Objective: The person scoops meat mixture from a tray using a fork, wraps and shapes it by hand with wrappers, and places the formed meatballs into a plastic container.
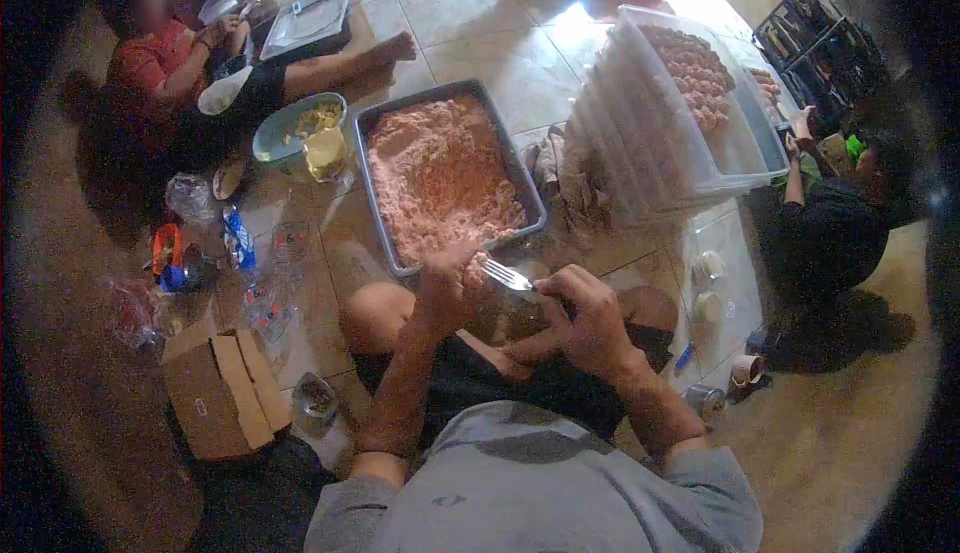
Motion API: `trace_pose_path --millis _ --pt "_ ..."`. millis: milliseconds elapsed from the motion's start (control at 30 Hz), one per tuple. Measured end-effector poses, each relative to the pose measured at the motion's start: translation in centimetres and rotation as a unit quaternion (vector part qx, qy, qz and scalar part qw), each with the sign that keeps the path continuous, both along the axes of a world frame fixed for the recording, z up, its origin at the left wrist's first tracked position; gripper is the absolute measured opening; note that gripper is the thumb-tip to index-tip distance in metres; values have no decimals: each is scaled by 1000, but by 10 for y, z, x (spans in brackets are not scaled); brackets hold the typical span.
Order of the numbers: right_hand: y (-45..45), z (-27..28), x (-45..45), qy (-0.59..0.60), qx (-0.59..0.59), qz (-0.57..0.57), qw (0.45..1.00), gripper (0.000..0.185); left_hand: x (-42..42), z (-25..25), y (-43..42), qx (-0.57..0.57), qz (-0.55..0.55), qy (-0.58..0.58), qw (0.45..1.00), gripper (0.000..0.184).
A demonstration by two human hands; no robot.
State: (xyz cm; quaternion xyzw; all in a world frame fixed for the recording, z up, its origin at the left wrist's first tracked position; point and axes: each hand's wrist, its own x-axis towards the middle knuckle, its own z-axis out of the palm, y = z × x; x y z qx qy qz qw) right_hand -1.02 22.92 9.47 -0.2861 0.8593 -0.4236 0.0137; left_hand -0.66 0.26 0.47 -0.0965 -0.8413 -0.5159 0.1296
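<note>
A metal fork is held by its handle in my right hand, whose fingers are closed round it. The fork's tines point left, against a small lump of pink mixture in my left hand. My left hand is curled around that lump at the near edge of a grey tub. The tub holds a large mass of pink minced mixture, hollowed toward its near right part.
Stacked clear trays with rounded pink pieces stand at the right. A bowl with yellow contents, a cardboard box and plastic packets lie left. One person sits upper left, another at the right.
</note>
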Motion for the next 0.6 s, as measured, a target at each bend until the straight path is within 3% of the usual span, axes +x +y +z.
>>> trace_pose_path --millis 133,200,267,300,367,400,433,500,533,600 --pt "-13 -5 -3 21 -15 -7 1000 11 6 -5 10 -49 21 49 997 24" --pt "-19 -6 -11 56 -72 -72 993 10 11 4 12 -24 11 -97 995 31" --pt "-24 -15 -26 21 -107 -102 989 9 14 9 10 14 -10 -87 996 35" --pt "-24 -25 -35 -17 -141 -132 981 9 17 9 9 53 -30 -80 995 40" --pt "-16 -97 -60 -5 -142 -130 981 11 22 -5 5 101 -70 -94 988 47" --pt "-10 -142 -69 -192 -165 -147 956 12 24 5 6 134 -40 -99 985 47" --pt "-3 -179 -75 -371 -182 -158 897 13 25 10 7 168 -9 -104 980 47" --pt "16 -231 -62 -349 -55 -156 922 17 24 9 -3 153 -26 -140 978 46" --pt "17 -224 -55 -343 -55 -157 925 17 23 7 -8 144 -43 -158 976 42" --pt "22 -193 -26 -476 -66 -227 847 13 21 -9 -7 191 -54 -214 956 36"
